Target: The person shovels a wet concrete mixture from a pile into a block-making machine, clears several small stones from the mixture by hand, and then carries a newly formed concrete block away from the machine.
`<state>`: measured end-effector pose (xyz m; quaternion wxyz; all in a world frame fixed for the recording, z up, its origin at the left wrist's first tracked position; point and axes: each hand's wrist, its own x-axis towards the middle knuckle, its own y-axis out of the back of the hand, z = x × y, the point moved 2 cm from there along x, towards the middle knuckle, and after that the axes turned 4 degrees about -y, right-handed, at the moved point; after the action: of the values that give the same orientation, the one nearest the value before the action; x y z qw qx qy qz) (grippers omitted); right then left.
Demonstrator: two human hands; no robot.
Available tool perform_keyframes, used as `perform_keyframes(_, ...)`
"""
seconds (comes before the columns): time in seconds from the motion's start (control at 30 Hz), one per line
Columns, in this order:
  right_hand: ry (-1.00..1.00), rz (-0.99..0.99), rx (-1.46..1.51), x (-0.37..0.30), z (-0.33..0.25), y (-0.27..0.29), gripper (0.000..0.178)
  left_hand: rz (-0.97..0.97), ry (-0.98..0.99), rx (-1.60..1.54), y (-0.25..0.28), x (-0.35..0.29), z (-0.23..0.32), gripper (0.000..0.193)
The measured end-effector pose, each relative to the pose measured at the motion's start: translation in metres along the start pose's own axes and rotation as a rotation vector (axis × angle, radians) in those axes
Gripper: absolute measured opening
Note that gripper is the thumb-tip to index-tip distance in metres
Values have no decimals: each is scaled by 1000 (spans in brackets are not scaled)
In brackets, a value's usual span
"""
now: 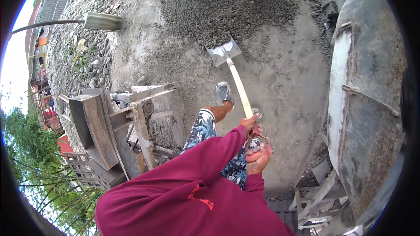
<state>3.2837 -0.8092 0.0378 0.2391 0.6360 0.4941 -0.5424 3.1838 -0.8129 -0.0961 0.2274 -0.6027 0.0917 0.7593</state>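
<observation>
Both hands, left [250, 123] and right [258, 156], grip one shovel [234, 72] beside one gravel pile [236, 4].

Top: a maroon long-sleeved shirt [183, 201], loose in the sleeves, with a small red marking on the cloth.
Shorts: blue and white palm-leaf print [202, 129], reaching the knee.
Footwear: grey shoes [224, 91], dusted with cement.
Hands: bare, no gloves.

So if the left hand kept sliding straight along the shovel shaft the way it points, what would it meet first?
Probably the shovel's metal blade, then the gravel-and-cement heap; the left hand grips the shaft, which looks bare between.
</observation>
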Motion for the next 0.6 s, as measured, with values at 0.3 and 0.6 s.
perform_keyframes(0.3,164,-151,-20,126,-26,-206,18,44,-248,-37,-47,95,225,37)
perform_keyframes(0.6,288,202,-408,325,-53,-153,17,-148,-88,651,22,213,282,49)
